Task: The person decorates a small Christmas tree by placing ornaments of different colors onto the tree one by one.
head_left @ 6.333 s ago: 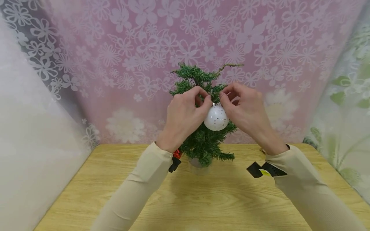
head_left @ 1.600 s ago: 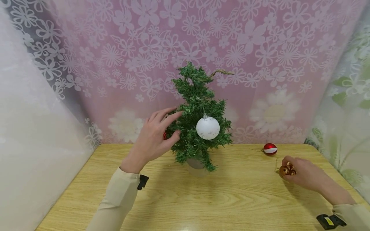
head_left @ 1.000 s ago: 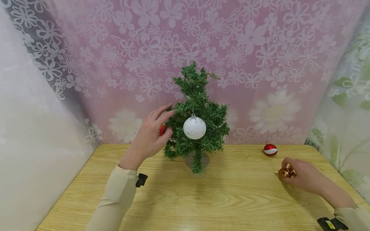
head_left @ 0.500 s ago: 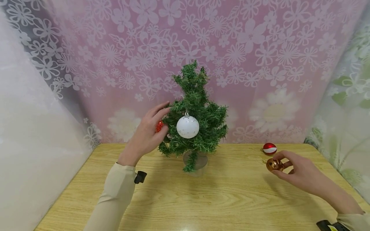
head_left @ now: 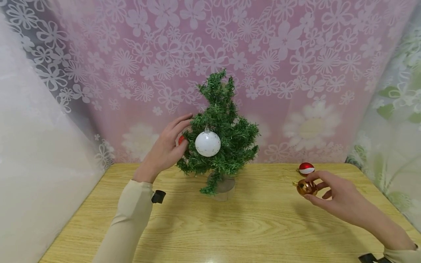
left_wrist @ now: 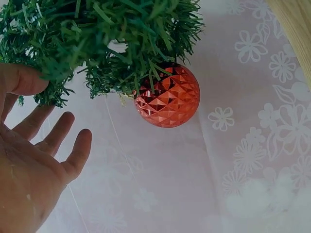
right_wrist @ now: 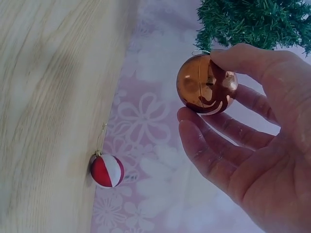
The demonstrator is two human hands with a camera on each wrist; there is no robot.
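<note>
A small green artificial Christmas tree (head_left: 227, 128) stands on the table. My left hand (head_left: 164, 149) holds a branch at its left side, thumb and index finger on either side of the greenery in the left wrist view. Close to those fingers hangs a red faceted bauble (left_wrist: 167, 97), mostly covered in the head view. On the tree's front hangs a white speckled bauble (head_left: 208, 144). Raised off the table at right, my right hand (head_left: 345, 197) grips a shiny copper-gold bauble (right_wrist: 206, 83) between thumb and fingers. Its thread loop is barely visible.
A red and white bauble (head_left: 306, 168) lies on the wooden table (head_left: 263, 226) near the back right, behind the right hand. A floral curtain (head_left: 184, 54) hangs behind the table, with pale sheets at both sides.
The tree has turned, carrying the white bauble left across its front, while the left hand shifted slightly left. The right hand has lifted the copper-gold bauble and moved it left.
</note>
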